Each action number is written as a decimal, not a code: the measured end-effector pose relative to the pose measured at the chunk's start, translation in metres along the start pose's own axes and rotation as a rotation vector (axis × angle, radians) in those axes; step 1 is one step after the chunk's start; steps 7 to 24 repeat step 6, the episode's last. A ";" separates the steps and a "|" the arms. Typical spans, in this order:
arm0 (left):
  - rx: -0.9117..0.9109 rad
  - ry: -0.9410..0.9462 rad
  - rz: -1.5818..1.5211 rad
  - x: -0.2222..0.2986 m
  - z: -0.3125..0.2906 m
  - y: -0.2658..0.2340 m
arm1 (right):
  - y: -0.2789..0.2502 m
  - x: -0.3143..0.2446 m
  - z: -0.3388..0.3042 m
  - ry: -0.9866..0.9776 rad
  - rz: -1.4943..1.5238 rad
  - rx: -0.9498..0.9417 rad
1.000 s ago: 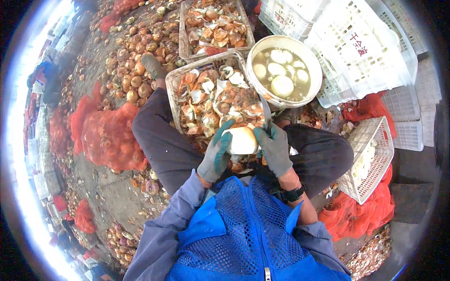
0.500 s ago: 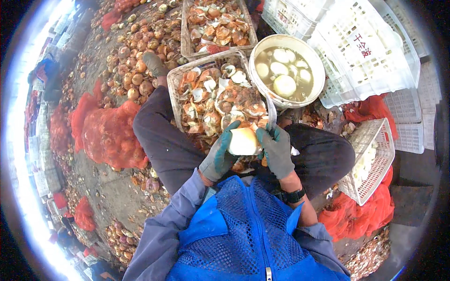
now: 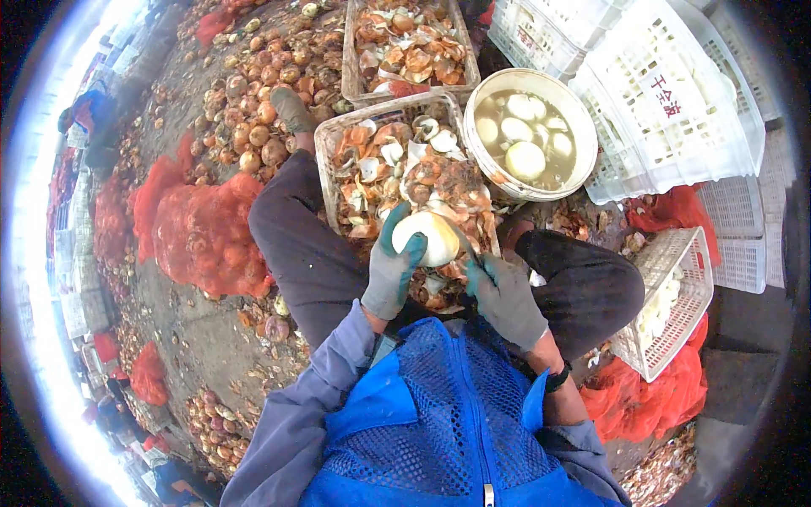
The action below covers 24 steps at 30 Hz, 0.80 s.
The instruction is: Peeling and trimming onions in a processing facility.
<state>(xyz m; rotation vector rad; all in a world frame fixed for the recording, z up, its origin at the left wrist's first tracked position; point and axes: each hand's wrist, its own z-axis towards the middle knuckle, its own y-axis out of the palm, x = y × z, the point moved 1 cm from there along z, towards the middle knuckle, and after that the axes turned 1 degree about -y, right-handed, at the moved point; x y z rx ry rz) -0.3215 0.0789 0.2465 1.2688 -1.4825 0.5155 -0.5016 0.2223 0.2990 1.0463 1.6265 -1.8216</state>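
Note:
My left hand [image 3: 390, 275], in a grey glove with green fingertips, is closed round a peeled pale onion [image 3: 432, 238] with a yellowish patch. My right hand [image 3: 505, 296], gloved alike, grips a knife [image 3: 464, 239]. Its thin grey blade lies against the onion's right side, and the fingers hide the handle. Both hands are above the near end of a dirty white crate [image 3: 326, 182] full of onion skins and scraps, between my bent legs.
Beyond the crate stands another crate [image 3: 349, 59] of skins. A white bucket [image 3: 585, 156] of cloudy water holds peeled onions. White plastic crates [image 3: 667, 144] rise at right, above a smaller crate [image 3: 649, 365]. Red mesh sacks [image 3: 211, 237] and loose unpeeled onions [image 3: 253, 135] lie at left.
The blade, which pointed up away from the onion, now lies along its right side. My right hand has moved slightly down and right. The onion has been turned and tilted.

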 end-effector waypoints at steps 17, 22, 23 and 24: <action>-0.021 0.090 0.317 0.007 -0.001 0.001 | 0.006 -0.005 0.003 -0.389 -0.250 0.087; -0.021 0.090 0.317 0.007 -0.001 0.001 | 0.006 -0.005 0.003 -0.389 -0.250 0.087; -0.021 0.090 0.317 0.007 -0.001 0.001 | 0.006 -0.005 0.003 -0.389 -0.250 0.087; -0.021 0.090 0.317 0.007 -0.001 0.001 | 0.006 -0.005 0.003 -0.389 -0.250 0.087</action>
